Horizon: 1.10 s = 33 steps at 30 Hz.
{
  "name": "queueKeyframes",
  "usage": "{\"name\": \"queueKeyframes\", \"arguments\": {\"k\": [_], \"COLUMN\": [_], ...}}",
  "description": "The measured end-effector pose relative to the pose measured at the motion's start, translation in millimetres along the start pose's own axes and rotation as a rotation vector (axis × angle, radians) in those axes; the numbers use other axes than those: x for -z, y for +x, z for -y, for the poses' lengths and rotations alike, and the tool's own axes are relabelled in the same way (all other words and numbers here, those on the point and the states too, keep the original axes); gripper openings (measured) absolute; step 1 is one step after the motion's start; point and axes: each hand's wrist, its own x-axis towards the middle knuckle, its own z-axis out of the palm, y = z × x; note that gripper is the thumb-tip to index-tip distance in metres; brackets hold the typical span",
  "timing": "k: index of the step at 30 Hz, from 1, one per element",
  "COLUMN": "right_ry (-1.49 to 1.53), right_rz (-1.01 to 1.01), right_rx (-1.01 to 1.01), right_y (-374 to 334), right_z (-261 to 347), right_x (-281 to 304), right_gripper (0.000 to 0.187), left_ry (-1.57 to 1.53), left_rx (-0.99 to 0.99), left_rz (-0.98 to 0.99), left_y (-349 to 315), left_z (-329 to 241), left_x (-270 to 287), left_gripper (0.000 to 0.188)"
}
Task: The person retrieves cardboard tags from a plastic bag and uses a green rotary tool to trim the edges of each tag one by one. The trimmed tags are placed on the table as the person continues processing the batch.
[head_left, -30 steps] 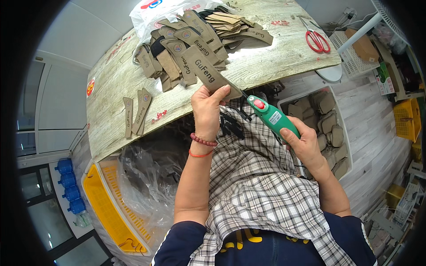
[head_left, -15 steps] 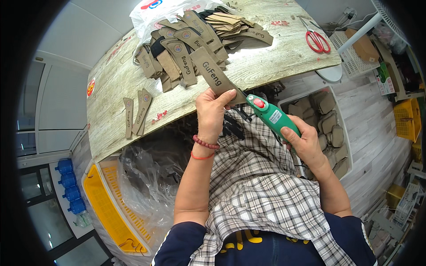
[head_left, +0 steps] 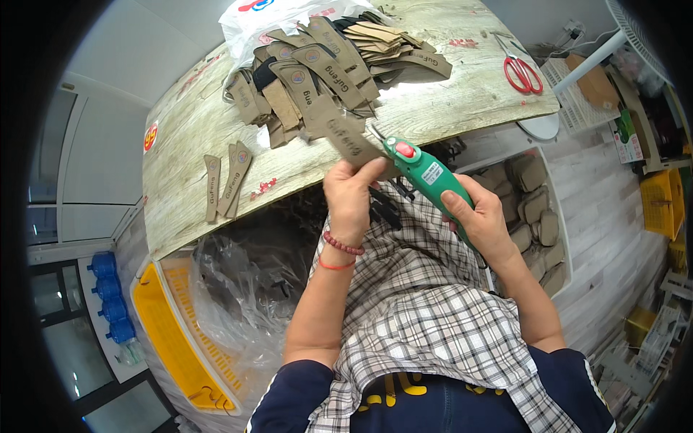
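My left hand [head_left: 350,191] is closed on one end of a brown fabric strap piece [head_left: 354,141] with dark lettering, slightly blurred, held above the table's near edge. In my right hand [head_left: 476,215] is a green handheld electric cutter [head_left: 426,175] with a red button. Its narrow tip lies right beside the strap's edge; whether they touch I cannot tell. Beyond my hands is a heap of similar brown strap pieces [head_left: 326,68], some with a round emblem. A few more strap pieces [head_left: 234,177] lie apart on the table's left side.
Red-handled scissors [head_left: 522,75] rest at the wooden table's [head_left: 462,94] right corner. A white plastic bag [head_left: 245,32] stands behind the heap. Below right, a white bin [head_left: 568,238] holds brown padded pieces. Clear plastic [head_left: 242,289] and a yellow basket [head_left: 162,339] are at lower left.
The cutter has moved left and up along the strap, its tip now higher at the strap's edge. My left hand and the strap have shifted slightly right and down.
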Motion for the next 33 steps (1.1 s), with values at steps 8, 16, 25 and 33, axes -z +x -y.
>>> {"name": "queueKeyframes", "arguments": {"k": [8, 16, 25, 33], "right_ry": [0.025, -0.020, -0.028, -0.030], "right_rz": [-0.073, -0.074, -0.077, -0.108], "right_rx": [-0.055, -0.049, -0.045, 0.037], "right_y": [-1.3, -0.3, -0.9, 10.5], "right_z": [-10.0, -6.4, -11.8, -2.9], "right_x": [2.8, -3.3, -2.9, -13.4], "right_gripper": [0.036, 0.037, 0.039, 0.037], "left_ry": [-0.637, 0.633, 0.688, -0.156], "left_rx": [-0.142, -0.532, -0.443, -0.310], "left_rz": [-0.488, -0.607, -0.639, -0.316], "left_y": [57.6, 142.1, 168.2, 110.4], "left_z": [-10.2, -19.4, -10.5, -24.2], "left_x": [97.0, 64.4, 45.2, 17.5], "left_gripper": [0.013, 0.023, 0.043, 0.011]}}
